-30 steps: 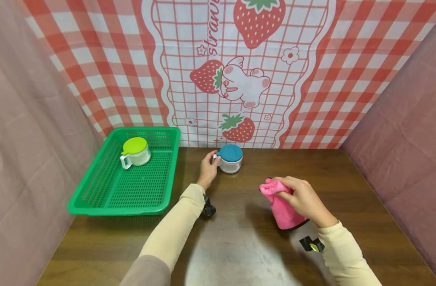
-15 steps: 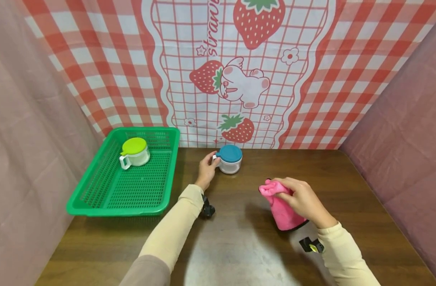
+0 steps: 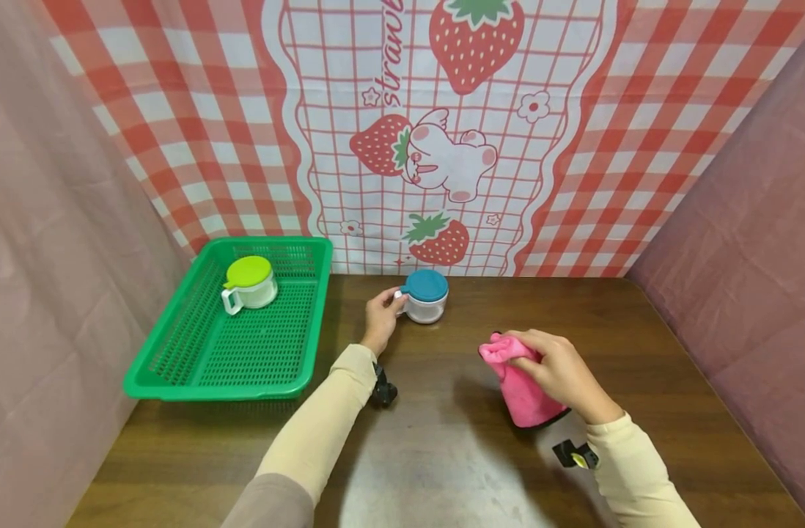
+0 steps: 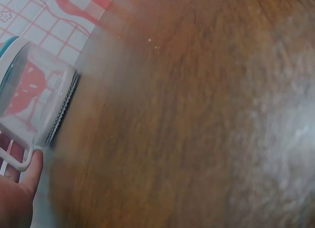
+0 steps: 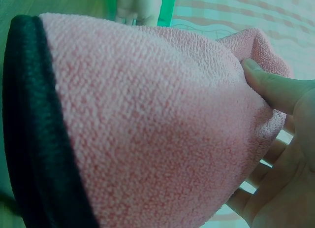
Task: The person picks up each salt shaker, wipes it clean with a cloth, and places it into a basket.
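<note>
My left hand (image 3: 381,320) grips the white handle (image 4: 19,161) of a clear jar with a blue lid (image 3: 426,286). The jar is upright near the back of the wooden table, its handle facing left; the left wrist view catches only part of its clear side (image 4: 42,90). At the right, my right hand (image 3: 564,365) pinches a bunched pink cloth (image 3: 524,396) between thumb and fingers. The cloth hangs down with a dark trimmed edge (image 5: 37,114) at its lower end. Its fuzzy surface fills most of the right wrist view.
A green perforated basket (image 3: 313,330) stands at the left of the table (image 3: 435,469). Inside it sits a similar clear jar with a lime-green lid (image 3: 249,271). A red checked strawberry curtain (image 3: 561,242) hangs behind, with pinkish drapes (image 3: 745,242) at both sides.
The left hand's fingers have shifted slightly lower on the jar's handle. The right hand and the cloth look unchanged, and the head view has tilted a little.
</note>
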`<act>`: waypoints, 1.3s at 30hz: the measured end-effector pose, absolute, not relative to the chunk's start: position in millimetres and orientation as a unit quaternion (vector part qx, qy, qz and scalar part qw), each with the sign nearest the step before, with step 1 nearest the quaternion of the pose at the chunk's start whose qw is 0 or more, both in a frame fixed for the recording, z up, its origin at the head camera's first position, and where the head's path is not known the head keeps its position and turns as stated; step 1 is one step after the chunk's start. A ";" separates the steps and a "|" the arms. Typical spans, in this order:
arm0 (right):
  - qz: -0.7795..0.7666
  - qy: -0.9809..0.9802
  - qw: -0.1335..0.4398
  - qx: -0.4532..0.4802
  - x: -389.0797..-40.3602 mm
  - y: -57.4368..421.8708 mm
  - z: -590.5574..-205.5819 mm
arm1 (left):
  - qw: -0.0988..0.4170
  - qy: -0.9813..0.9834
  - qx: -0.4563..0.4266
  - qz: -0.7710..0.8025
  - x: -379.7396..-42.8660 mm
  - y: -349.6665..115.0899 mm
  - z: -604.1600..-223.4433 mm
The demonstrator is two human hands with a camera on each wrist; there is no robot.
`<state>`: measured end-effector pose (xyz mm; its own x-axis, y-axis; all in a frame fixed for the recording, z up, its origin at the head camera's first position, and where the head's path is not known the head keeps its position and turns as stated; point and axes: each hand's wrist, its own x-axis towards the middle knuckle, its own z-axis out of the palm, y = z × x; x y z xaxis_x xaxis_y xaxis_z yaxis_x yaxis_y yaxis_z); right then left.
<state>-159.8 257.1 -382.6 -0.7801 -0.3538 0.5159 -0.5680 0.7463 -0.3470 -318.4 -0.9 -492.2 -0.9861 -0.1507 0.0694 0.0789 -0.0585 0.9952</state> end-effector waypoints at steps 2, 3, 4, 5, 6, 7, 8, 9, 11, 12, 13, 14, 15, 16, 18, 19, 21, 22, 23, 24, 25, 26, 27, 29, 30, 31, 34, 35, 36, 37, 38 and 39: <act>0.248 -0.910 0.215 0.251 -159.6 257.2 -382.5 | 0.075 -0.675 0.033 -0.733 -317.6 -1.3 -490.8; 0.248 -0.911 0.215 0.251 -159.5 257.3 -382.4 | 0.074 -0.673 0.037 -0.735 -317.2 -1.4 -490.1; 0.248 -0.911 0.214 0.250 -159.5 257.3 -382.4 | 0.071 -0.670 0.039 -0.738 -316.8 -1.5 -489.4; 0.248 -0.911 0.214 0.250 -159.4 257.2 -382.3 | 0.068 -0.666 0.041 -0.742 -316.5 -1.5 -488.7; 0.248 -0.912 0.213 0.249 -159.2 257.2 -382.2 | 0.067 -0.663 0.042 -0.745 -316.2 -1.5 -488.0; 0.248 -0.912 0.213 0.248 -159.1 257.2 -382.2 | 0.066 -0.659 0.042 -0.748 -316.0 -1.4 -487.5; 0.248 -0.912 0.212 0.248 -159.1 257.2 -382.2 | 0.065 -0.657 0.041 -0.750 -315.6 -1.4 -486.6; 0.249 -0.912 0.212 0.247 -159.0 257.3 -382.1 | 0.066 -0.654 0.041 -0.752 -315.3 -1.2 -485.9; 0.250 -0.912 0.211 0.247 -158.9 257.4 -382.3 | 0.067 -0.651 0.040 -0.755 -314.3 -1.1 -484.6; 0.250 -0.912 0.211 0.246 -159.0 257.5 -382.4 | 0.067 -0.650 0.041 -0.756 -313.7 -1.0 -483.8; 0.250 -0.912 0.212 0.246 -159.0 257.6 -382.4 | 0.068 -0.650 0.043 -0.756 -313.1 -0.6 -483.1; 0.250 -0.912 0.212 0.246 -159.1 257.7 -382.4 | 0.068 -0.649 0.047 -0.757 -312.4 -0.3 -482.2; 0.251 -0.912 0.212 0.246 -159.2 257.8 -382.4 | 0.067 -0.647 0.051 -0.758 -311.8 0.1 -481.5; 0.252 -0.911 0.213 0.246 -159.3 257.9 -382.4 | 0.067 -0.646 0.055 -0.758 -310.9 0.5 -480.6; 0.252 -0.911 0.214 0.247 -159.4 257.9 -382.4 | 0.067 -0.645 0.065 -0.759 -309.1 1.7 -478.9; 0.252 -0.911 0.215 0.247 -159.3 258.0 -382.5 | 0.067 -0.644 0.068 -0.759 -308.4 2.2 -478.3; 0.252 -0.911 0.216 0.247 -159.2 258.1 -382.7 | 0.069 -0.644 0.075 -0.759 -306.4 2.8 -476.8; 0.251 -0.911 0.217 0.247 -159.0 258.1 -382.7 | 0.069 -0.643 0.078 -0.759 -305.4 3.1 -476.0; 0.250 -0.911 0.217 0.246 -158.8 258.1 -382.8 | 0.070 -0.643 0.081 -0.759 -304.8 3.3 -475.6; 0.250 -0.911 0.218 0.245 -158.6 258.2 -382.8 | 0.070 -0.641 0.084 -0.759 -304.0 3.4 -474.9; 0.250 -0.911 0.218 0.244 -158.5 258.3 -382.8 | 0.070 -0.640 0.087 -0.760 -303.5 3.5 -474.7; 0.249 -0.912 0.218 0.243 -158.4 258.3 -382.8 | 0.068 -0.640 0.090 -0.760 -302.6 3.5 -474.3; 0.249 -0.912 0.218 0.242 -158.2 258.3 -382.7 | 0.068 -0.639 0.093 -0.760 -302.0 3.5 -474.1; 0.247 -0.913 0.217 0.241 -158.0 258.4 -382.5 | 0.063 -0.638 0.097 -0.762 -299.9 3.3 -473.1; 0.247 -0.913 0.217 0.241 -157.9 258.4 -382.5 | 0.061 -0.638 0.099 -0.761 -298.5 3.2 -472.5; 0.247 -0.913 0.216 0.241 -157.9 258.1 -382.5 | 0.060 -0.637 0.101 -0.761 -296.9 2.9 -471.8; 0.247 -0.914 0.215 0.240 -158.1 257.0 -382.4 | 0.058 -0.635 0.107 -0.763 -292.4 2.2 -469.2; 0.248 -0.914 0.214 0.240 -158.1 256.7 -382.3 | 0.059 -0.634 0.109 -0.764 -291.0 2.2 -468.4; 0.249 -0.914 0.214 0.239 -158.1 256.3 -382.3 | 0.060 -0.633 0.111 -0.764 -289.9 2.3 -467.6; 0.249 -0.914 0.214 0.238 -158.2 256.2 -382.2 | 0.060 -0.631 0.113 -0.765 -288.9 2.5 -466.6; 0.249 -0.914 0.215 0.236 -158.3 256.0 -382.1 | 0.061 -0.630 0.115 -0.766 -288.0 2.7 -465.6; 0.249 -0.915 0.216 0.234 -158.4 256.0 -381.9 | 0.061 -0.628 0.118 -0.766 -287.1 3.0 -464.5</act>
